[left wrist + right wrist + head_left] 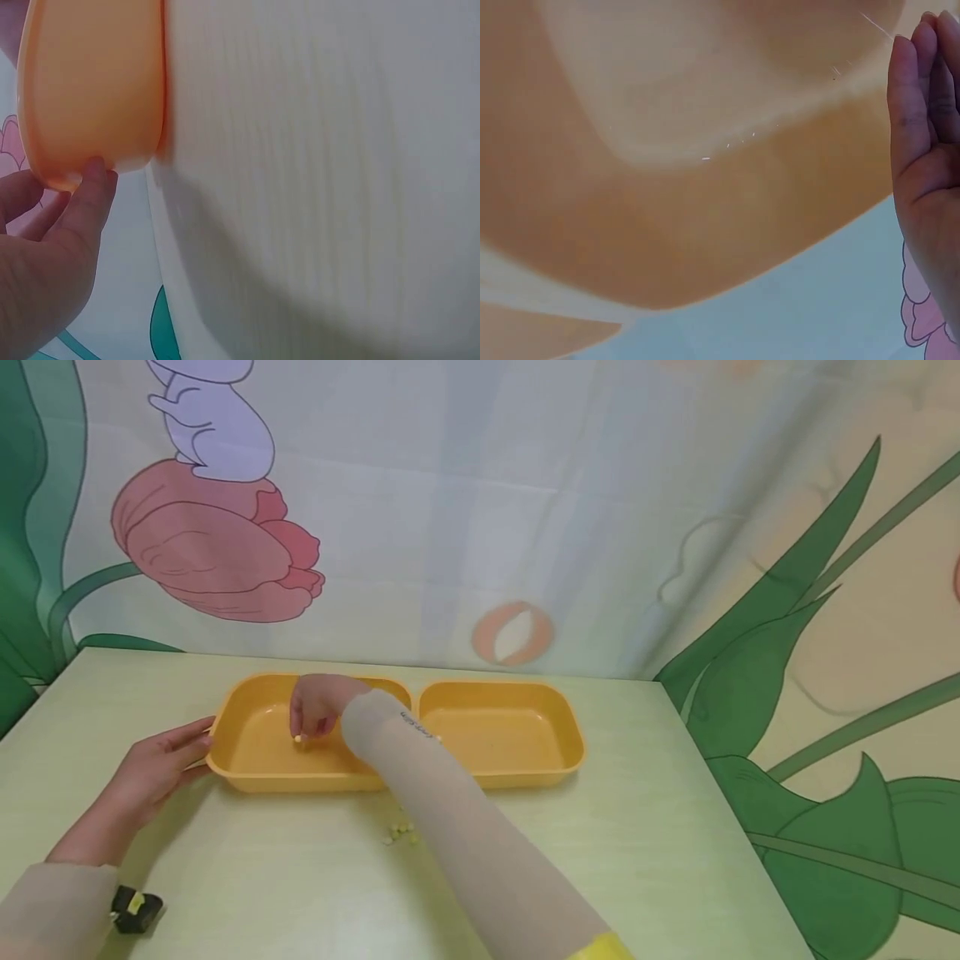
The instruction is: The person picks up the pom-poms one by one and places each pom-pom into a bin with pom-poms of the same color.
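In the head view, a yellow-orange plastic tray (300, 783) with two compartments lies along the back of the table. My left hand (159, 770) grips its left end, and the left wrist view shows the thumb and fingers (90, 199) on either side of the rim. My right hand (318, 703) is inside the left compartment, fingers bent downward, with a small pale bead (298, 739) at the fingertips. From the right wrist, the fingers (904, 112) look drawn together at their tips, and the bead is not visible there.
Several small yellow-green beads (401, 831) lie on the table in front of the tray, beside the right forearm. Another pale speck (438, 739) shows near the divider. A black device with a yellow label (137, 910) sits at the left wrist. A printed curtain (420, 510) hangs behind the table.
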`<state>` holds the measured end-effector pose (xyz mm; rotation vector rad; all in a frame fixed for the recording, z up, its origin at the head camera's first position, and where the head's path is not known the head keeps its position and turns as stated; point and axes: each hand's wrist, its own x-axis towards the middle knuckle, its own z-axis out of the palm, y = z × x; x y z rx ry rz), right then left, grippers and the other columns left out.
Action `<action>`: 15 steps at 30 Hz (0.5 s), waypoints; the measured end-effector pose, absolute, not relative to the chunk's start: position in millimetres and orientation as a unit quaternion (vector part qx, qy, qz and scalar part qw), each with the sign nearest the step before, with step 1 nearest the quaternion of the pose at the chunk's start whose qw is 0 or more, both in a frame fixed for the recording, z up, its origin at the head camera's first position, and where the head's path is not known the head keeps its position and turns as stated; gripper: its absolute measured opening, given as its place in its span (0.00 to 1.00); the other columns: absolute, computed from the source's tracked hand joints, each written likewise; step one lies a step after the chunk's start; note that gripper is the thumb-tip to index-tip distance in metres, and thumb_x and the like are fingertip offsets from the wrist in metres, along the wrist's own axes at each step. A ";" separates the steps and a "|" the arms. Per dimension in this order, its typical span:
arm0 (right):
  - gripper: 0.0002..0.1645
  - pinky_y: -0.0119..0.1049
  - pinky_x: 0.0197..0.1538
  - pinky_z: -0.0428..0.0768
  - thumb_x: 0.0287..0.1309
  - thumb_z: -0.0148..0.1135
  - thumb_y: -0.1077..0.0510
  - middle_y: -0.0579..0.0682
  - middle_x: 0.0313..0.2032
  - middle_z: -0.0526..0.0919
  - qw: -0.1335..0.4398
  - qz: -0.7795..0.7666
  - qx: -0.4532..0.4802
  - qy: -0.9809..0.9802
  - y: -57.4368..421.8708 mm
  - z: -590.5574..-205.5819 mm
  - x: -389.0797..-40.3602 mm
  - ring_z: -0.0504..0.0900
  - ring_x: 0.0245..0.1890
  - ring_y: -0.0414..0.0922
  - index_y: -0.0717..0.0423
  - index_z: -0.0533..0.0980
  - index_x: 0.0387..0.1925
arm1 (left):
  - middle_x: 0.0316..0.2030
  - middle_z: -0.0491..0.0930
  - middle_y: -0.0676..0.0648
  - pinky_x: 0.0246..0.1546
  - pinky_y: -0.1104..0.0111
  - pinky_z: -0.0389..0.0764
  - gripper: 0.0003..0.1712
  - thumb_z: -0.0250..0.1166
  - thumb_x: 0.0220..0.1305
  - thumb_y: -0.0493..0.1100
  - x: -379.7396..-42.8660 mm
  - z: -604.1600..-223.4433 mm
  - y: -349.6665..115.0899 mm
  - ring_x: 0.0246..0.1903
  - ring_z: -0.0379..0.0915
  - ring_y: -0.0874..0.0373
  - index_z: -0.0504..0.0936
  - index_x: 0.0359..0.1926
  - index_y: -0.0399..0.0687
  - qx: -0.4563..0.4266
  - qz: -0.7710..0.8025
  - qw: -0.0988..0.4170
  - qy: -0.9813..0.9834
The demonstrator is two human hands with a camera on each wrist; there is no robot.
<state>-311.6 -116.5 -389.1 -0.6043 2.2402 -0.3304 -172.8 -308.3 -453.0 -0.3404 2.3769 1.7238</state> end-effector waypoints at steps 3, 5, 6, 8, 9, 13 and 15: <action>0.04 0.26 0.29 0.77 0.61 0.70 0.64 0.45 0.23 0.78 0.391 -0.131 -0.231 0.881 -116.3 -389.9 -308.8 0.75 0.24 0.40 0.53 0.85 0.31 | 0.78 0.45 0.26 0.44 0.82 0.86 0.36 0.44 0.83 0.49 -173.0 -452.3 -307.2 0.38 0.64 0.92 0.47 0.79 0.35 -0.116 0.583 0.092 0.799; 0.03 0.26 0.26 0.75 0.60 0.71 0.63 0.45 0.23 0.78 0.389 -0.131 -0.225 0.883 -116.9 -391.3 -308.0 0.74 0.23 0.40 0.53 0.85 0.31 | 0.78 0.45 0.26 0.43 0.82 0.86 0.36 0.44 0.83 0.49 -173.4 -452.3 -306.8 0.37 0.64 0.92 0.47 0.79 0.34 -0.114 0.586 0.090 0.798; 0.03 0.27 0.26 0.75 0.60 0.72 0.63 0.45 0.23 0.78 0.386 -0.129 -0.221 0.886 -117.4 -392.4 -307.7 0.74 0.24 0.41 0.53 0.85 0.31 | 0.78 0.45 0.26 0.42 0.83 0.86 0.35 0.44 0.83 0.48 -173.6 -452.5 -306.8 0.37 0.65 0.93 0.47 0.79 0.34 -0.112 0.586 0.089 0.797; 0.03 0.27 0.25 0.75 0.59 0.72 0.62 0.45 0.23 0.78 0.381 -0.122 -0.210 0.892 -118.8 -394.8 -307.3 0.74 0.24 0.42 0.52 0.85 0.30 | 0.78 0.45 0.26 0.43 0.83 0.86 0.35 0.44 0.83 0.48 -173.7 -452.8 -307.0 0.37 0.65 0.92 0.47 0.79 0.34 -0.111 0.586 0.090 0.798; 0.04 0.28 0.25 0.75 0.60 0.72 0.61 0.44 0.23 0.78 0.377 -0.116 -0.210 0.895 -119.3 -395.9 -307.4 0.74 0.24 0.42 0.52 0.85 0.29 | 0.78 0.45 0.26 0.43 0.83 0.86 0.35 0.44 0.83 0.48 -173.7 -453.1 -307.0 0.37 0.65 0.92 0.47 0.79 0.34 -0.111 0.585 0.090 0.799; 0.06 0.28 0.24 0.73 0.60 0.72 0.60 0.44 0.23 0.78 0.367 -0.088 -0.221 0.899 -120.7 -398.9 -307.6 0.73 0.23 0.42 0.52 0.85 0.27 | 0.78 0.46 0.27 0.44 0.82 0.86 0.35 0.44 0.83 0.49 -173.5 -453.2 -307.3 0.38 0.64 0.91 0.47 0.80 0.35 -0.116 0.581 0.091 0.801; 0.06 0.27 0.23 0.72 0.60 0.72 0.60 0.44 0.22 0.78 0.362 -0.071 -0.243 0.897 -120.7 -399.7 -307.9 0.73 0.21 0.41 0.52 0.85 0.27 | 0.78 0.46 0.27 0.44 0.81 0.86 0.35 0.44 0.83 0.48 -173.2 -453.0 -307.3 0.38 0.64 0.91 0.47 0.80 0.35 -0.115 0.581 0.091 0.800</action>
